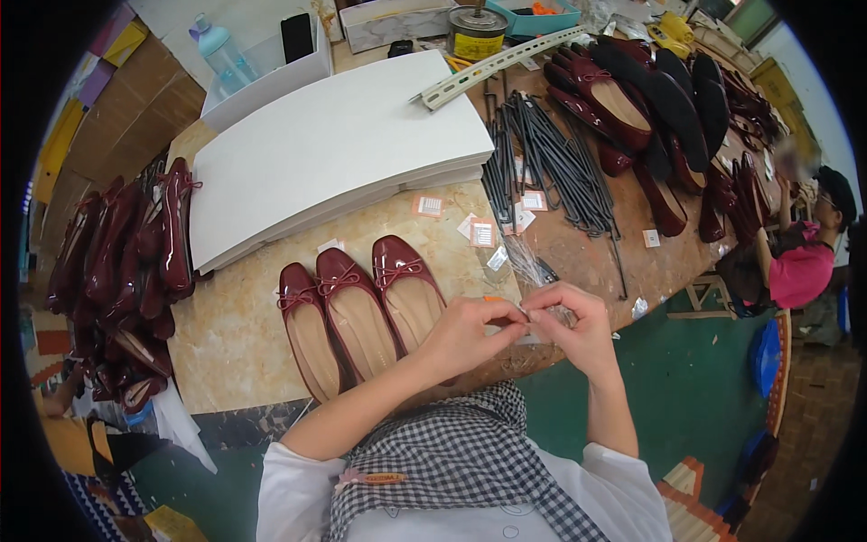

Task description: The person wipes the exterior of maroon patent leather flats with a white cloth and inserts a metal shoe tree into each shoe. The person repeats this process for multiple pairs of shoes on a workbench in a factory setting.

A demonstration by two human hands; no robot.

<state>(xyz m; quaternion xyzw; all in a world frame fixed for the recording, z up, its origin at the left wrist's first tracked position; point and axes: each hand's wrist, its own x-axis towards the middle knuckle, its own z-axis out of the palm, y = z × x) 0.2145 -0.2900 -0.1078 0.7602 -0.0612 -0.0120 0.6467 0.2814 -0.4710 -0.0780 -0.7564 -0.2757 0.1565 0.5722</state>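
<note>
Small clear sachet, pinched between hands

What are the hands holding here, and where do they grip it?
Left hand and right hand pinch a small clear plastic packet between fingertips, at its near end.

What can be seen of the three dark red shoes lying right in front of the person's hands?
The three dark red shoes are glossy, patent-looking ballet flats, each with a small bow at its rounded toe and a tan insole. They lie upright, side by side and touching, on the marbled table top, toes pointing away from the person, heels near the table's front edge. The left hand and its forearm cross over the heel of the rightmost shoe; contact cannot be told. A stack of white boards lies just beyond their toes.
</note>
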